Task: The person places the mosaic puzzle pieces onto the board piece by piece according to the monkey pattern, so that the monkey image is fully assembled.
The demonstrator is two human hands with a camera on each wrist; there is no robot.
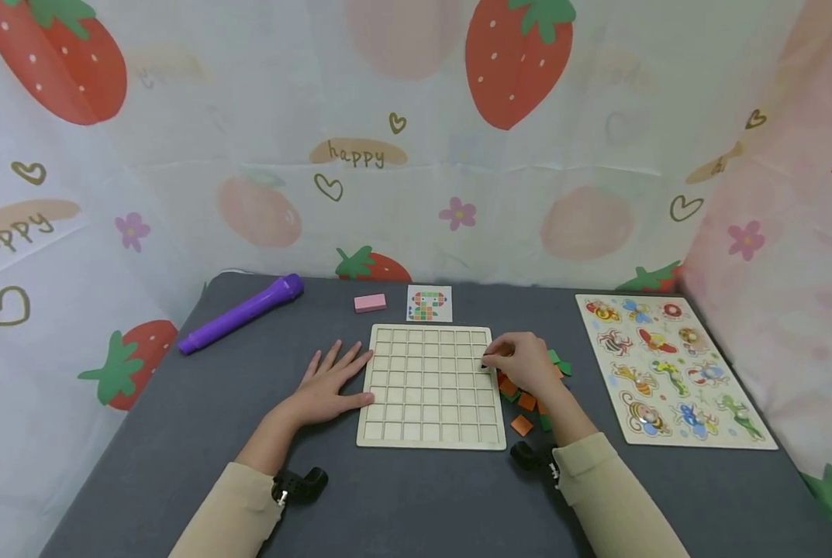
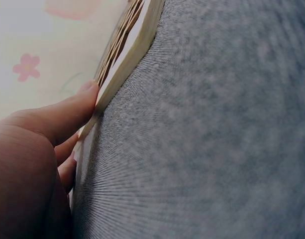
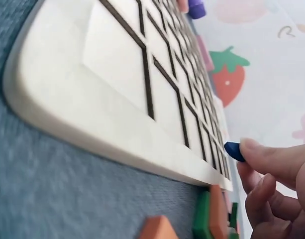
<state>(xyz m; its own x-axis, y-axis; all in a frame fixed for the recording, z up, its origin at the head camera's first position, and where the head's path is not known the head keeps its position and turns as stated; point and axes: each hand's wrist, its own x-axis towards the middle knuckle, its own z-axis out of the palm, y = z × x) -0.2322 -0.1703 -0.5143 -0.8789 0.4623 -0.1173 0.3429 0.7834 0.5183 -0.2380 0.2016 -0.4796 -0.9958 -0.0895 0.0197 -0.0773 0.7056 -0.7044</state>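
A pale wooden grid board (image 1: 429,443) lies on the dark table, its square cells bare. My left hand (image 1: 328,391) is spread flat at the board's left side, with thumb and fingertips at its edge; in the left wrist view the thumb (image 2: 72,112) touches the rim. Over the board's right edge, my right hand (image 1: 527,364) pinches a small dark blue tile (image 3: 234,151) between thumb and finger. Beneath and beside that hand is a loose pile of orange (image 1: 522,425) and green tiles (image 1: 564,367), partly hidden by the hand and wrist.
A small picture card (image 1: 429,303) with a coloured grid pattern and a pink block (image 1: 370,303) lie behind the board. At the back left is a purple tube-shaped stick (image 1: 241,314). An insect picture board (image 1: 674,372) lies to the right. Printed cloth hangs around the table.
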